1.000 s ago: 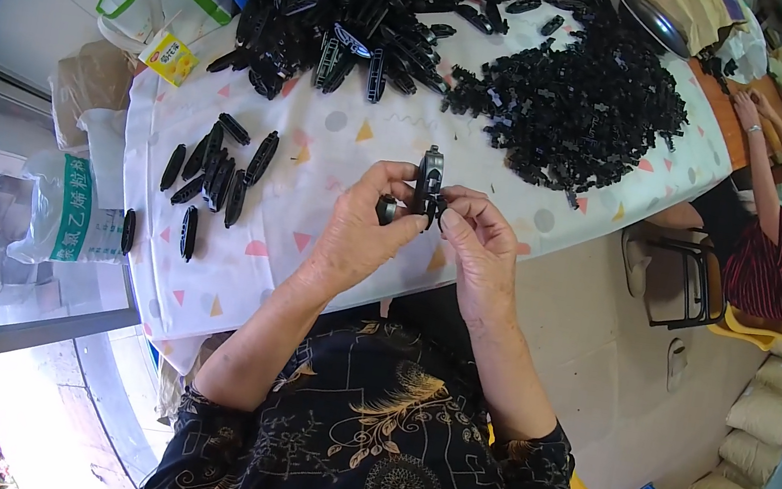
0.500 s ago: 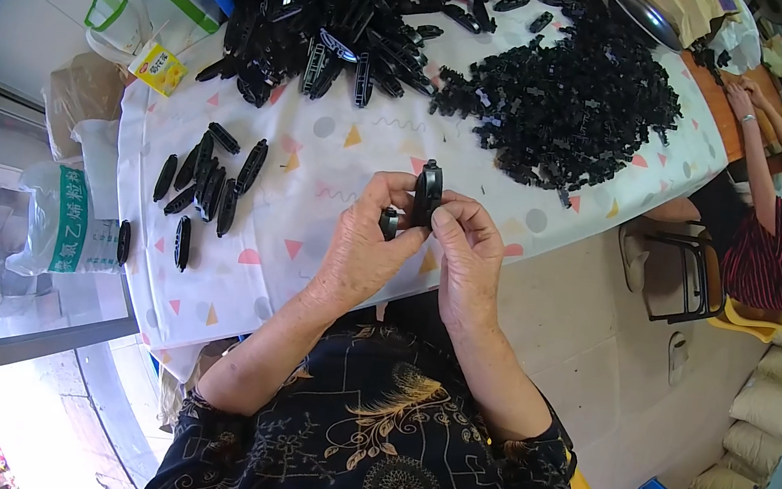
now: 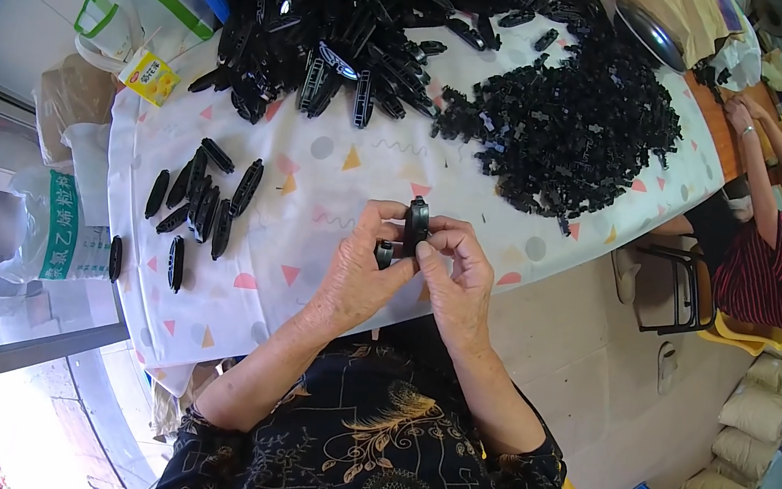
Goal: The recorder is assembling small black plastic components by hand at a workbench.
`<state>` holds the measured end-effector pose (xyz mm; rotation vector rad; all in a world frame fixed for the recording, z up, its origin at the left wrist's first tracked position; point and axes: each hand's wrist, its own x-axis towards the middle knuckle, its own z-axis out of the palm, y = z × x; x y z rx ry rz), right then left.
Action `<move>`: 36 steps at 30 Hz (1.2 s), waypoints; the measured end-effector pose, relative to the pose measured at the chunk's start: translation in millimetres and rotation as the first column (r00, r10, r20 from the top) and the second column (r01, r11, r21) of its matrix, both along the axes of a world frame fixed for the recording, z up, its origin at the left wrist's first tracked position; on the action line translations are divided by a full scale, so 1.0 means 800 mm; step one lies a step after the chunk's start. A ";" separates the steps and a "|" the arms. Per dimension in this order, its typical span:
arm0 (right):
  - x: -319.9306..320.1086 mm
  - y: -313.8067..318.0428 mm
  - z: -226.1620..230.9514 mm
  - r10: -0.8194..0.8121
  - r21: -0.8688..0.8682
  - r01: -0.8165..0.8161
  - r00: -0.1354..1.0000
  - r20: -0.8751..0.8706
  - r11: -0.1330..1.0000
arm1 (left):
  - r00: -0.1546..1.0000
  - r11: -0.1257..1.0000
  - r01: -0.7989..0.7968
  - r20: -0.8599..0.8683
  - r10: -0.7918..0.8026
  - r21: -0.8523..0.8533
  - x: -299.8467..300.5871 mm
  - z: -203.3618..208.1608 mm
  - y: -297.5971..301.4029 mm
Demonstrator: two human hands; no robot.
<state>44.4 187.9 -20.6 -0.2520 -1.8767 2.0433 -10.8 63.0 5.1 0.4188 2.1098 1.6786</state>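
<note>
A long, narrow black plastic part (image 3: 417, 216) stands roughly upright between my hands, above the near side of the cloth-covered table. My left hand (image 3: 361, 276) grips it from the left, fingers curled and thumb bent inward. A second black piece (image 3: 384, 253) shows within the curl of those left fingers. My right hand (image 3: 460, 290) closes on the same part from the right, its thumb pressed at the lower end. Several similar black parts (image 3: 204, 207) lie loosely grouped on the table to the left. The held part's far face is hidden.
A large heap of black long parts (image 3: 333, 23) and a heap of small black pieces (image 3: 581, 121) cover the table's far side. A yellow box (image 3: 149, 78) lies at the left edge. On the right, a person in a striped top (image 3: 780, 264) sits at a wooden table.
Both hands have come slightly lower and nearer with the part. My right thumb has shifted onto its lower end. The whole view has tilted a little.
</note>
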 end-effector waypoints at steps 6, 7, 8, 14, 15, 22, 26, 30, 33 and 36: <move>-0.017 0.007 -0.001 0.077 -0.111 -0.068 0.994 0.079 0.991 | 0.996 0.998 -0.060 0.063 0.058 0.022 -0.009 -0.002 -0.001; -0.021 0.006 0.001 0.067 0.005 -0.067 0.996 0.051 0.998 | 0.997 0.997 -0.067 0.027 0.066 0.030 -0.012 -0.003 -0.001; -0.024 0.004 0.006 0.032 0.159 -0.031 1.000 0.000 0.987 | 0.998 0.997 -0.064 -0.017 0.065 0.035 -0.015 -0.006 -0.002; -0.031 -0.008 -0.002 0.045 -0.104 -0.035 0.995 0.094 0.994 | 0.999 0.998 -0.054 -0.003 0.054 -0.024 -0.026 -0.010 -0.009; -0.032 -0.007 -0.002 0.044 -0.100 -0.034 0.995 0.095 0.994 | 0.999 0.998 -0.053 -0.002 0.053 -0.020 -0.027 -0.010 -0.009; -0.031 -0.002 0.008 0.088 -0.409 -0.049 0.993 0.076 0.911 | 1.000 0.999 0.024 0.002 -0.024 -0.032 -0.030 -0.006 -0.009; -0.022 -0.003 0.010 0.034 -0.261 -0.019 0.998 0.055 0.965 | 0.995 0.999 0.042 -0.092 -0.044 -0.022 -0.022 -0.006 -0.006; -0.012 -0.006 -0.019 -0.028 -0.117 0.032 0.999 0.033 0.993 | 0.999 0.998 0.044 0.026 -0.045 0.037 -0.011 -0.009 -0.006; -0.001 -0.004 -0.029 0.037 -0.294 -0.032 0.999 0.014 0.955 | 0.998 0.998 0.059 0.032 -0.059 0.026 -0.002 -0.013 -0.003; 0.011 0.002 -0.009 0.181 -0.407 -0.127 0.979 0.097 0.905 | 0.981 0.997 0.018 0.190 -0.033 0.077 0.012 -0.004 0.001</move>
